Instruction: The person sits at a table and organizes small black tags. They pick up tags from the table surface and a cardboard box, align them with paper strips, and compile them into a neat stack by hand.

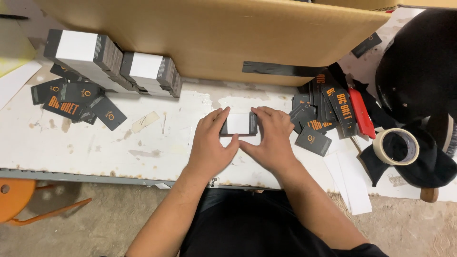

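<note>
- your left hand (209,143) is cupped against the left end of a small bundle of dark cards (239,124) wrapped in a white band, fingers over its far edge and thumb reaching under its near edge.
- your right hand (272,138) mirrors it on the right end, fingers curled over the top corner and thumb angled in toward the left thumb below the bundle.
- both hands are closed around the bundle from opposite sides; the two thumbs come near each other just below it, though you cannot tell whether they touch.
- the bundle lies flat on the worn white table (95,143), roughly in the middle of it, just in front of a big cardboard box (214,33) with a strip of black tape on its near face.
- to your left, at the far side of the table, stand two stacks of banded bundles (114,64), side by side and touching.
- in front of those stacks, loose dark cards with orange print (76,102) lie fanned out, and a small scrap of paper (145,121) lies between them and your left hand.
- to your right, a second heap of dark cards (319,114) sits just beside your right hand, some leaning upright.
- a red flat object (362,114) lies against that heap, and a roll of tape (396,146) rests on black cloth (428,166) further right.
- white paper strips (352,181) lie near the table's front edge.
</note>
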